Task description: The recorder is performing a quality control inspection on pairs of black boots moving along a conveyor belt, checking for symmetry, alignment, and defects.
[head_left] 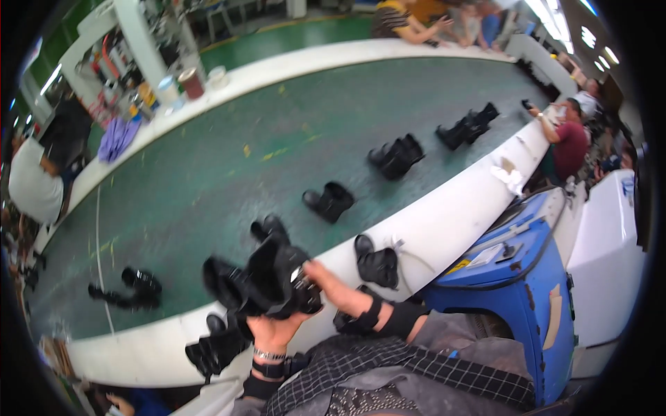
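Note:
A pair of black boots [274, 281] is raised in front of me above the near edge of the belt, slightly blurred. From below, my left hand [272, 331] supports them; its fingers are mostly hidden behind the boots. My right hand [316, 273] grips the right-hand boot at its side, near a pale shiny patch. Just left of my left wrist, other black boots [216, 349] lie on the white ledge. A single black boot [377, 262] stands on the ledge to the right of my right hand.
A wide green conveyor belt [208, 184] carries several more black boots [397, 156]. White ledges [444, 211] border it. A blue machine [510, 277] stands close on my right. Cans [191, 83] and a purple cloth [118, 139] sit along the far ledge. Other people [570, 142] work around the belt.

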Available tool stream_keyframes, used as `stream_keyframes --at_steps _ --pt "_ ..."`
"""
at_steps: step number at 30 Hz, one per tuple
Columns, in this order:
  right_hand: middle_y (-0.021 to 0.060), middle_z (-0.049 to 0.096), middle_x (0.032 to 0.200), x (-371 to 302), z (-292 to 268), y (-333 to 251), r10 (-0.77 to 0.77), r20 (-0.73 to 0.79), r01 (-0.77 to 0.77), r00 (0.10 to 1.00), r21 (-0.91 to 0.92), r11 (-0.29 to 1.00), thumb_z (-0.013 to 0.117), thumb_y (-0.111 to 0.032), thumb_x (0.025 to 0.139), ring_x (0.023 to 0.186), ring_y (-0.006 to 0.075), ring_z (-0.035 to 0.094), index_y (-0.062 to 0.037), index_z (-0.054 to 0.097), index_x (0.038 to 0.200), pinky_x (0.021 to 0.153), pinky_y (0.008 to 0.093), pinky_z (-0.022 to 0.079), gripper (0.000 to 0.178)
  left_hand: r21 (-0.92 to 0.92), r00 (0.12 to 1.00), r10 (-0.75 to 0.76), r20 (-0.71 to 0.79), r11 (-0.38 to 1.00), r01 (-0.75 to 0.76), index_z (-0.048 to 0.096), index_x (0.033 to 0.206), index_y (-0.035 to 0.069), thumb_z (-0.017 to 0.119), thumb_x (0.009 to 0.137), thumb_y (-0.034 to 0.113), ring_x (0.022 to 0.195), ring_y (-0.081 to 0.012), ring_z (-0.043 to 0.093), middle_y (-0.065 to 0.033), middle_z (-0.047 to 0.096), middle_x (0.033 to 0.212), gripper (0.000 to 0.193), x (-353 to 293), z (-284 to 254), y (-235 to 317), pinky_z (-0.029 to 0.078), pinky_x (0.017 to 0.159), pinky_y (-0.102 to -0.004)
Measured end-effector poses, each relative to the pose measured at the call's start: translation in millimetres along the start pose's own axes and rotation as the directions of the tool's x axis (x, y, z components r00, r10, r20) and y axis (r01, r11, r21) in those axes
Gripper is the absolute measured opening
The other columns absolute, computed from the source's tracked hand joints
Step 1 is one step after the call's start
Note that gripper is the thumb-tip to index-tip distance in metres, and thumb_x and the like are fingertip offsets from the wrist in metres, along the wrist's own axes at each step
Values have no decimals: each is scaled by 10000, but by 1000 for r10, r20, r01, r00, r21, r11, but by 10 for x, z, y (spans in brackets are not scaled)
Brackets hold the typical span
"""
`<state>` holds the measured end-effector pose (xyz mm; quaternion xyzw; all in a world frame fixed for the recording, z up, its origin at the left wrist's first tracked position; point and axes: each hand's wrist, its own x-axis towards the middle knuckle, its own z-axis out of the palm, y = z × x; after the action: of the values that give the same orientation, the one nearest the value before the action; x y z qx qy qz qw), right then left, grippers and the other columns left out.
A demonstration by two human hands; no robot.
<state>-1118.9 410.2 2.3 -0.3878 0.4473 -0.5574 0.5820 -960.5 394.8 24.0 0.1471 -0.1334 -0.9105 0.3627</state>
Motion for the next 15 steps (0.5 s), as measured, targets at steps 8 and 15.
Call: stream_keyframes --at_steps 8,15 --pt "217 287 1439 -107 410 -510 -446 77 450 892 -251 857 443 -260 935 1332 294 304 32 233 1410 1089 358 229 596 -46 953 298 49 954 -296 456 1317 149 570 768 590 1209 -295 471 -71 491 1319 714 -161 -151 140 378 1004 -502" --pt "181 335 1388 -255 594 -705 -502 395 557 769 -28 830 680 -311 782 1287 262 365 37 135 1414 1075 390 277 904 2 815 577 44 816 -578 496 1270 109 620 758 383 1163 -297 505 -97 533 1263 594 -328 -178 422 418 969 -524"
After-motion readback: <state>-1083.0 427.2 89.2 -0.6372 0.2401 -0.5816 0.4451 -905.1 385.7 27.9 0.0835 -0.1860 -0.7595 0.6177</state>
